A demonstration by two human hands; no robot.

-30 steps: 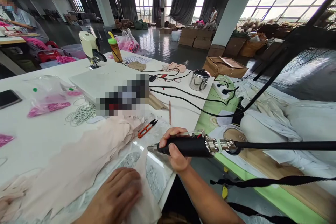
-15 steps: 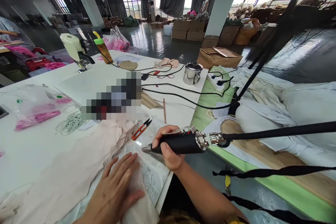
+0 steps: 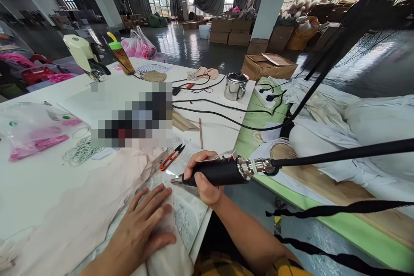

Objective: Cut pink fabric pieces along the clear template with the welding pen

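My right hand [image 3: 204, 187] is wrapped round a black cylindrical power tool [image 3: 220, 171] with a metal nose, a silver coupling and a black cable running off to the right. The tool's tip points left, just above the pale sheet, close to my left fingertips. Flat on the thin pale cloth [image 3: 163, 235] lies my left hand [image 3: 147, 224], fingers stretched and slightly apart. Beyond the hands are thread snips [image 3: 172, 157] with orange handles. A length of pale pink fabric [image 3: 87, 198] stretches across the table to the left.
A pencil [image 3: 201, 133], a lidded metal mug [image 3: 236, 86] and black cables stand or lie farther back. To the left are a plastic bag [image 3: 35, 129] and pale elastic bands [image 3: 80, 151]. White cushions [image 3: 323, 142] fill the right side. Part of the table is pixelated.
The view has shifted slightly, moving the table items a little left and up. Both hands keep the same hold, with the tool's tip still beside the left fingertips.
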